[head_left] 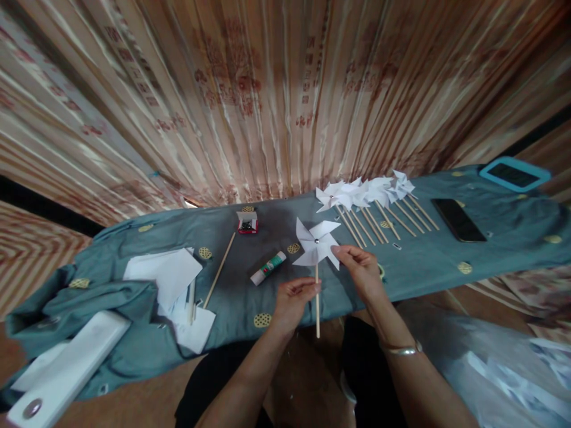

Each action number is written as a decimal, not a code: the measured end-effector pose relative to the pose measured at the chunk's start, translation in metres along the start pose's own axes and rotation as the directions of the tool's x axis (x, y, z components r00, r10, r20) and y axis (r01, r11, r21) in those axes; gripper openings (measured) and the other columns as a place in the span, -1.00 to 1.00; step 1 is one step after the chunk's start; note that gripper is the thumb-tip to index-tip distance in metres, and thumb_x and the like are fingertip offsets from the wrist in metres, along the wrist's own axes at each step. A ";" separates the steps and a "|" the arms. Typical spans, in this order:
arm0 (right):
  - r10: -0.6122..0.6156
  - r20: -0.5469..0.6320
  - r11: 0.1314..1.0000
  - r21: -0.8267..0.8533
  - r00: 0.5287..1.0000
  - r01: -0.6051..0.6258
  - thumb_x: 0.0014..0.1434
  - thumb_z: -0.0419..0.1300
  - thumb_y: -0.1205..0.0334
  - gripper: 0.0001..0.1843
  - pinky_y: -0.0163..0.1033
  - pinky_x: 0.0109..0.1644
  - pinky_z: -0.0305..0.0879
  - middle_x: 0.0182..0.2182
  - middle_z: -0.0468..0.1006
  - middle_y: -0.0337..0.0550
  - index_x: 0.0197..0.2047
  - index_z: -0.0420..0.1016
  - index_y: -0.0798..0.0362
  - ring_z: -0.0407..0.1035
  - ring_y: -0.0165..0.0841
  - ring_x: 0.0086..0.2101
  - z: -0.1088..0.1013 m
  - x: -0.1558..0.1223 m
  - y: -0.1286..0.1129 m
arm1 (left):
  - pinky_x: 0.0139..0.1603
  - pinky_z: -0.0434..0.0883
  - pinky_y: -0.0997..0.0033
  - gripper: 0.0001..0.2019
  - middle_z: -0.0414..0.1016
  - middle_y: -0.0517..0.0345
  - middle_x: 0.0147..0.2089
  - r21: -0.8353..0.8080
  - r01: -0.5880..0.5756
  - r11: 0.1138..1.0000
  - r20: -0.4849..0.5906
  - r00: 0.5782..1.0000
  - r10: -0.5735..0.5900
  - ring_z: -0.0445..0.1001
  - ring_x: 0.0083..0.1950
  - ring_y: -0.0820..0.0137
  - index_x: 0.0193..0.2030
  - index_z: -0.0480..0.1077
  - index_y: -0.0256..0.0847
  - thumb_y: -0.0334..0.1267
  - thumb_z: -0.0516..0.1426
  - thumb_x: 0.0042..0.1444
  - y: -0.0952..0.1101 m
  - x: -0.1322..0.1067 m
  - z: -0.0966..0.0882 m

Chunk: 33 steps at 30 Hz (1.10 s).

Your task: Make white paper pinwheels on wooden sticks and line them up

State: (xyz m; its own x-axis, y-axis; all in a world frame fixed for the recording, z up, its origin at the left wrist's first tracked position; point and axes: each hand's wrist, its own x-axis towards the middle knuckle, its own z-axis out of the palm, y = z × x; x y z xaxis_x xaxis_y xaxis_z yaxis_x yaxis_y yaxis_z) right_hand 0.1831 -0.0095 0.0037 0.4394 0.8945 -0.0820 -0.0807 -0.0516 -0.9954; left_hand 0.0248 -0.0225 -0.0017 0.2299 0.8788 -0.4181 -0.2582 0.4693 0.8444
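Over green cloth [423, 261], a white four-bladed pinwheel [316, 246]

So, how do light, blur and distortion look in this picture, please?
Head view: soft, uneven light, cloth darker around the red box; same view, bracelet glints; head view again, curtain folds fan toward the edges, plastic at lower right looks hazy, the held pinwheel fairly clear.

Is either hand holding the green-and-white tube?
No, the tube lies on the cloth, while the left hand holds the pinwheel's stick and the right hand touches a paper blade.
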 end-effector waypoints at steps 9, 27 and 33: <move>0.029 0.058 1.000 -0.003 0.998 -0.029 -0.20 0.41 -0.09 -0.61 -0.35 -0.52 -0.02 -0.68 0.30 -0.34 -0.65 0.45 0.05 0.07 -0.51 -0.59 0.006 -0.007 -0.003 | -0.35 0.35 0.45 -0.72 0.60 0.03 -0.48 -0.013 -0.005 1.000 -0.022 1.000 0.005 0.42 -0.46 0.45 -0.48 0.62 -0.24 -0.16 0.42 -0.40 0.001 -0.001 0.001; 0.061 0.128 0.997 -0.053 0.990 -0.055 -0.13 0.37 -0.09 -0.61 -0.32 -0.49 -0.01 -0.69 0.32 -0.33 -0.65 0.43 0.04 0.09 -0.49 -0.60 0.010 -0.012 0.004 | -0.31 0.35 0.44 -0.71 0.60 0.05 -0.47 -0.021 -0.013 1.000 -0.017 1.000 0.013 0.43 -0.44 0.44 -0.49 0.61 -0.23 -0.14 0.42 -0.40 0.000 0.001 0.000; 0.116 0.118 0.993 -0.035 0.986 -0.113 -0.23 0.41 -0.13 -0.57 -0.32 -0.47 0.02 -0.69 0.36 -0.31 -0.68 0.43 0.05 0.14 -0.49 -0.59 0.012 -0.013 -0.003 | -0.33 0.36 0.44 -0.71 0.59 0.05 -0.47 -0.022 -0.010 1.000 -0.017 1.000 0.009 0.43 -0.45 0.45 -0.49 0.61 -0.24 -0.14 0.42 -0.39 -0.002 0.002 -0.001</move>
State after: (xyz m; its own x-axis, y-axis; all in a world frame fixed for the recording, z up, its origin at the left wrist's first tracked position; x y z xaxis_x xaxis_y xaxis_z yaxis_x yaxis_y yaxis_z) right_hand 0.1669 -0.0162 0.0083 0.3180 0.9287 -0.1909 -0.0989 -0.1678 -0.9808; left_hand 0.0248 -0.0215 -0.0043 0.2111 0.8845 -0.4161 -0.2808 0.4626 0.8409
